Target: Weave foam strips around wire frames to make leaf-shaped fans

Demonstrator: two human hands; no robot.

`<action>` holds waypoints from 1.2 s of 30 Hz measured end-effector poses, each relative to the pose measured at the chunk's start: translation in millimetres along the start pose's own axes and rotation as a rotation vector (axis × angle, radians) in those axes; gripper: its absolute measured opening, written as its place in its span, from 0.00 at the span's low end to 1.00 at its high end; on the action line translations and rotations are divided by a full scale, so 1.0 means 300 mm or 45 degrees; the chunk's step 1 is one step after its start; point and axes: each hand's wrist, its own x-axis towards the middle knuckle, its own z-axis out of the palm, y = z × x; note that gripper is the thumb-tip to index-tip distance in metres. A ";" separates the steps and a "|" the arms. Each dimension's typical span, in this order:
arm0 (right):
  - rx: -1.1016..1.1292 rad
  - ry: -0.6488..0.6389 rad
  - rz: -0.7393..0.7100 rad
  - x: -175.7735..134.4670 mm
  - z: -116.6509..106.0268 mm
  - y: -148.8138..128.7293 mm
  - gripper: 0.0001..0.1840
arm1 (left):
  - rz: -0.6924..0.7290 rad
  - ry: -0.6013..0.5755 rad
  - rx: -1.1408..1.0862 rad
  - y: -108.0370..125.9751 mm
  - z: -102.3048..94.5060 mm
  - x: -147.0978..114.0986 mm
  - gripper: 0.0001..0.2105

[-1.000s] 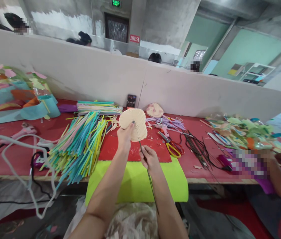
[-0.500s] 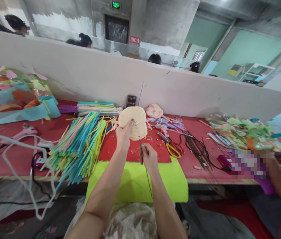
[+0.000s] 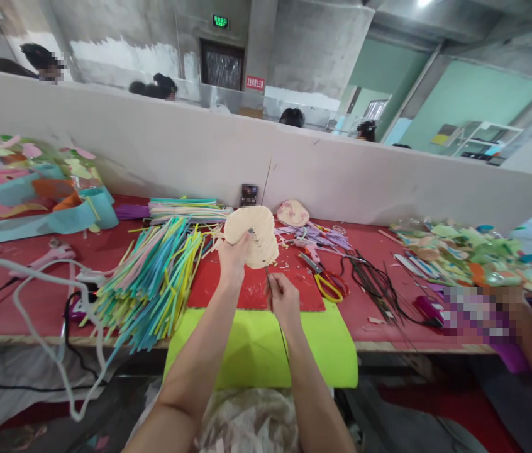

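Fingers of the left hand point(image 3: 232, 258) grip a cream ribbed panel point(image 3: 259, 220), held over the red board's point(image 3: 253, 297) 12 o'clock edge. At the panel's 5 o'clock, right-hand point(image 3: 285, 297) fingers pinch a thin dark rod point(image 3: 283, 340). Scissors point(image 3: 317, 270): panel's 4 o'clock. Multicoloured strips point(image 3: 148, 283): 8 o'clock.

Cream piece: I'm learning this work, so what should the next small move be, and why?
Perhaps gently wiggle the stem with the right hand to test it. The left hand pinches the cream piece, and the right hand grips the stem just below that piece's lower edge. The stem's top seems to meet this edge, but whether it is fixed cannot be seen.
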 end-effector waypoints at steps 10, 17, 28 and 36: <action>0.502 -0.205 0.288 0.012 -0.014 -0.022 0.18 | -0.095 -0.019 -0.086 0.022 -0.007 -0.013 0.19; 0.799 -0.270 0.383 0.009 -0.017 -0.008 0.16 | -0.048 -0.095 0.002 0.024 -0.016 -0.001 0.20; -0.212 0.306 -0.122 -0.047 0.036 -0.034 0.14 | 0.072 -0.047 0.090 0.044 -0.004 -0.001 0.16; -0.231 0.208 -0.189 -0.008 0.027 -0.014 0.14 | -0.179 -0.202 -0.054 0.065 -0.017 0.008 0.17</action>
